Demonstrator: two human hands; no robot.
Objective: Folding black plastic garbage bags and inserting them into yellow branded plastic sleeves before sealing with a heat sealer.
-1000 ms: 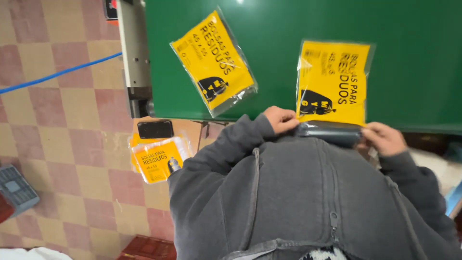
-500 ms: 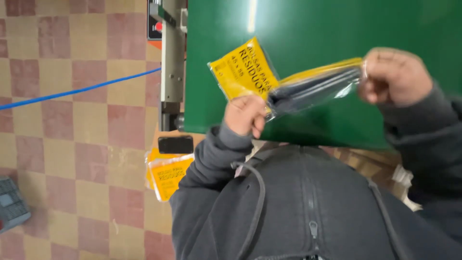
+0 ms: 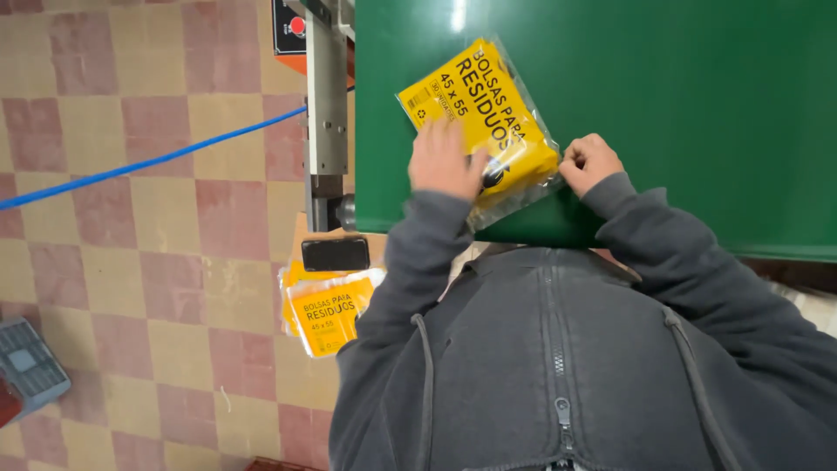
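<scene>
The left hand [image 3: 446, 163] is pressing flat, fingers spread, on a yellow plastic-wrapped bag packet [image 3: 485, 116]. The right hand [image 3: 591, 162] is pinching the packet's corner, its grip closed, on the green surface [image 3: 680, 105].

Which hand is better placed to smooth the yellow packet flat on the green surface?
Probably the left hand: it lies flat on the yellow packet. The right hand only pinches the packet's lower corner on the green surface.
</scene>
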